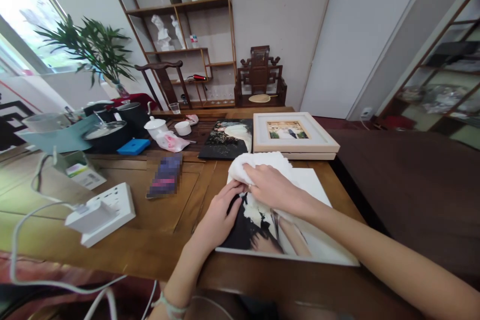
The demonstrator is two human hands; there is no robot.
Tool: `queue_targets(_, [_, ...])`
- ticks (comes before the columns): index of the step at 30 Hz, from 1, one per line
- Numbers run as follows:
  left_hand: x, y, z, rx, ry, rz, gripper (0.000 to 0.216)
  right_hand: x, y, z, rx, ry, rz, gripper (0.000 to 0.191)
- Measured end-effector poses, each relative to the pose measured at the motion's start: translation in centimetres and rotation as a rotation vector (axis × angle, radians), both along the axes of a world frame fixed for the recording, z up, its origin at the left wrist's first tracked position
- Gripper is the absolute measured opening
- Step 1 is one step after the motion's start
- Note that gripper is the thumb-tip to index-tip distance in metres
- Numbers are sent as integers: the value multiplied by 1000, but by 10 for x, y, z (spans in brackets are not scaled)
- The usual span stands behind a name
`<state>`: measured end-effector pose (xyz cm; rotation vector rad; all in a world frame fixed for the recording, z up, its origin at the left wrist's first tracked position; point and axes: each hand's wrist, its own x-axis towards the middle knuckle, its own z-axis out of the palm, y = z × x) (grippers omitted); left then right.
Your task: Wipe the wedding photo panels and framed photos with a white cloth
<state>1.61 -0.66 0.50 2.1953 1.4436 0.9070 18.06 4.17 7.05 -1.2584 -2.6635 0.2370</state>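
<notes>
A frameless photo print (318, 245) lies flat on the wooden table (168, 225) in front of me. My right hand (272, 187) presses a white cloth (262, 162) onto the print's upper part. My left hand (219, 217) rests flat on the print's left edge, fingers spread, holding it down. Behind it lie a dark photo print (225, 142) and a framed photo (290, 132) stacked on another frame.
A white power strip (105, 212) with cables sits at the left, beside a blurred flat object (165, 176). Pots, a blue box (133, 146), cups and a pink bag (171, 141) crowd the far left. A shelf and chairs stand behind the table.
</notes>
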Motion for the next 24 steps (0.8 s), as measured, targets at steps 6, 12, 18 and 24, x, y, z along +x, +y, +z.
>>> queue_targets(6, [-5, 1, -9, -2, 3, -8, 32, 72, -13, -7, -27, -104, -118, 37])
queue_targets(12, [-4, 1, -9, -13, 20, 1, 32, 135, -19, -4, 76, -125, -275, 32])
queue_targets(18, [-4, 2, -8, -25, 33, -6, 34, 137, -10, -27, 169, -95, -82, 39])
queue_targets(24, [-4, 2, -9, -20, 35, -6, 34, 128, -4, -54, 225, 11, 174, 47])
